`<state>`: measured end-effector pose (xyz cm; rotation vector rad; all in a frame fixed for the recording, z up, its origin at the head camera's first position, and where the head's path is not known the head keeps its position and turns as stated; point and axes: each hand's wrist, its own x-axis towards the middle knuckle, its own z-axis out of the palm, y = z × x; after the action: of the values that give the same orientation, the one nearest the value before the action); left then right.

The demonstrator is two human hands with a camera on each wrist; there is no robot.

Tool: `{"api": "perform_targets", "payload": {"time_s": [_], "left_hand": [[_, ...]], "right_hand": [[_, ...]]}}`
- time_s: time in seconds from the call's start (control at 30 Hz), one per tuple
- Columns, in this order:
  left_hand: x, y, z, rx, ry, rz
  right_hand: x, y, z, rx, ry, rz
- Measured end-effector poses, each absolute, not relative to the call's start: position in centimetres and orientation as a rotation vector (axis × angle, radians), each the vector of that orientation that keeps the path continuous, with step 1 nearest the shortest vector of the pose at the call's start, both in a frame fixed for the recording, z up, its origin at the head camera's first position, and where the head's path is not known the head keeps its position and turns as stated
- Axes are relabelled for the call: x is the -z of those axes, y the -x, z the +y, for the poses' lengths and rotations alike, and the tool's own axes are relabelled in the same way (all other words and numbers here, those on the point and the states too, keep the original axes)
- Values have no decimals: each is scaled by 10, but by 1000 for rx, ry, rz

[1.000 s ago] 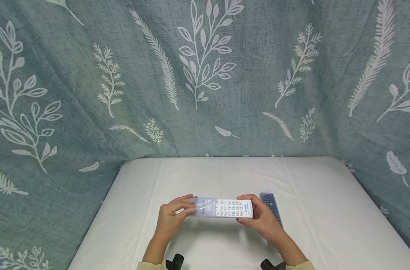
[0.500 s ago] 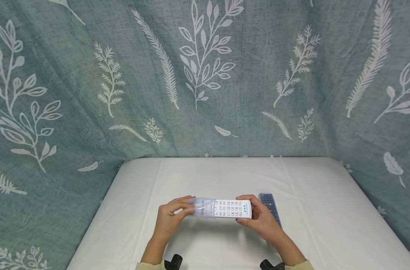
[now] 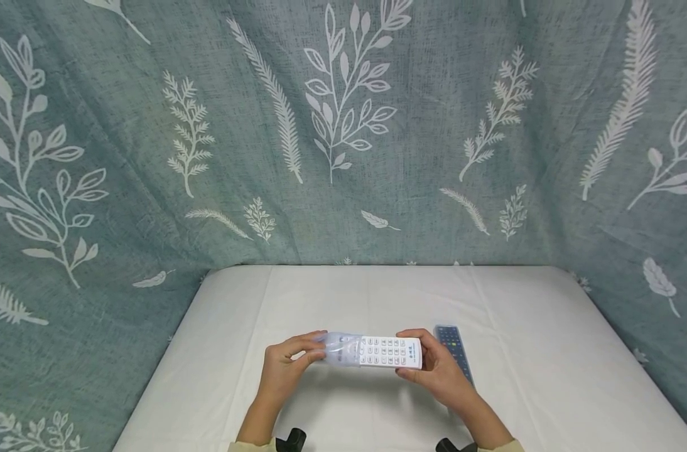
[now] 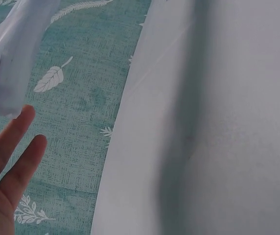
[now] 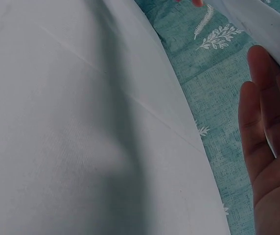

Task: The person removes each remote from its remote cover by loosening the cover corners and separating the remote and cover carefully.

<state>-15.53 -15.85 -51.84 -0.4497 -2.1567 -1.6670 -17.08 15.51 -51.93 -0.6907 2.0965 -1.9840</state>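
A white remote control (image 3: 391, 352) with rows of buttons is held level above the table, its left part inside a clear plastic sleeve (image 3: 341, 349). My left hand (image 3: 284, 370) pinches the sleeve's left end between thumb and fingers. At the remote's other end, my right hand (image 3: 438, 371) grips it by its long edges. In the left wrist view the cloudy sleeve (image 4: 18, 73) shows beside spread fingers. The right wrist view catches the remote's pale underside (image 5: 262, 32) above my fingers; its buttons are hidden there.
A dark blue remote control (image 3: 454, 349) lies on the table behind my right hand, partly covered by it. The table (image 3: 298, 295) has a white cloth. A green leaf-patterned curtain (image 3: 343, 213) rises behind and at both sides.
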Motion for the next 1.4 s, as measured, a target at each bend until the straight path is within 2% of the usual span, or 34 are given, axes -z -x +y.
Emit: {"api": "perform_targets", "payload": {"time_s": [1.4], "left_hand": [[520, 157, -164, 1759, 421, -2198]], "right_hand": [[519, 169, 159, 1948, 640, 2157]]}}
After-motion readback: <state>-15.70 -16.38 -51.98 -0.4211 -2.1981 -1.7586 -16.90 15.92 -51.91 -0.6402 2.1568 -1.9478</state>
